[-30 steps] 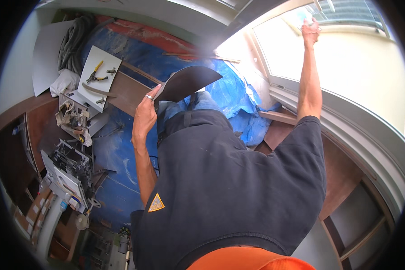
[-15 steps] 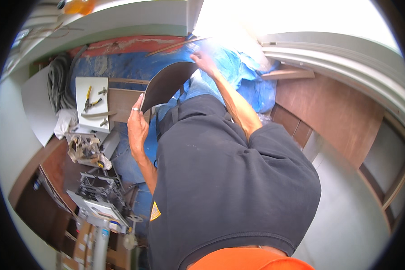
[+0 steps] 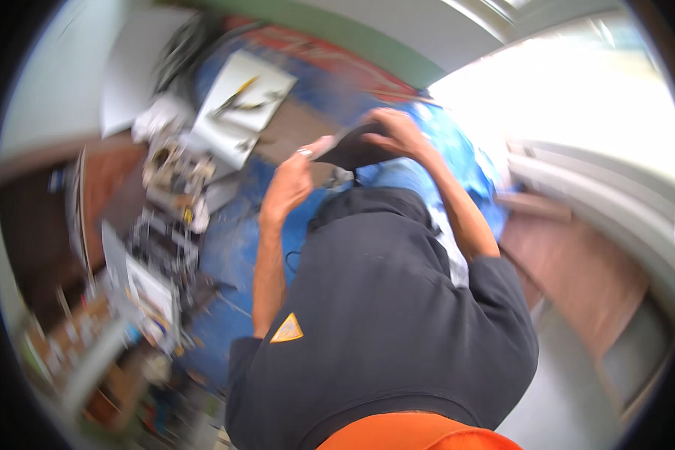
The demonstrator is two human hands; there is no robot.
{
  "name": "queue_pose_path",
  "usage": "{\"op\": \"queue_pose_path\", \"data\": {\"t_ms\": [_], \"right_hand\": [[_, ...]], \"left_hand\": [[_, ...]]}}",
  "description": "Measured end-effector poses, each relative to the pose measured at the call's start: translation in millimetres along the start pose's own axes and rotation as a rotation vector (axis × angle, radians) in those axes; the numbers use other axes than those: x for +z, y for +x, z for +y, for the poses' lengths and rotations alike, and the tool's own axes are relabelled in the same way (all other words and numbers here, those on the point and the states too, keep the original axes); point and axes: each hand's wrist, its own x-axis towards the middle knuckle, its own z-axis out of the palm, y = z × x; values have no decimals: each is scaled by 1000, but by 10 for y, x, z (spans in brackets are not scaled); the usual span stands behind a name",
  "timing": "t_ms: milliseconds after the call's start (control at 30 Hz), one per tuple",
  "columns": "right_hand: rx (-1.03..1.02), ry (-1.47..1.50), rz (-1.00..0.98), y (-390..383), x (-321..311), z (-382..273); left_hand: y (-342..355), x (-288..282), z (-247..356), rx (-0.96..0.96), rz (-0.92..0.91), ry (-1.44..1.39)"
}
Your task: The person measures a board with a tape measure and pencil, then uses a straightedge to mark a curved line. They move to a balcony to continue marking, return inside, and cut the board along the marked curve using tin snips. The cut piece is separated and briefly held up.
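Note:
A thin dark brown sheet (image 3: 358,148) is held up in front of my body, bowed between my two hands. My left hand (image 3: 291,180), with a ring on one finger, grips its left edge. On the opposite side my right hand (image 3: 399,136) has its fingers wrapped over the sheet's far edge, thumb beneath. Left of the sheet, a white board (image 3: 225,139) carries pliers with yellow and black handles (image 3: 236,97) and small metal pieces too blurred to name.
Blue plastic sheeting (image 3: 229,315) covers the floor. Left are a coiled grey hose (image 3: 180,52), a grey metal-framed machine (image 3: 161,251) and cardboard boxes (image 3: 75,326). To the right, a brown panel (image 3: 570,270) lies below a white window frame (image 3: 600,184).
My view has turned, shifting the surroundings. My right hand, blurred and apart from the sheet's edge before, now grips it. My hands are closer together.

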Motion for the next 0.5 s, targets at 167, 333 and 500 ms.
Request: {"op": "queue_pose_path", "data": {"t_ms": [167, 333, 500], "right_hand": [[-51, -9, -121, 339, 106, -592], [12, 43, -332, 659, 196, -760], [-83, 114, -643, 1254, 602, -938]], "left_hand": [[-411, -277, -329, 32, 102, -53], [-733, -115, -413, -70, 333, -67], [-1252, -132, -542, -448, 452, -104]]}}
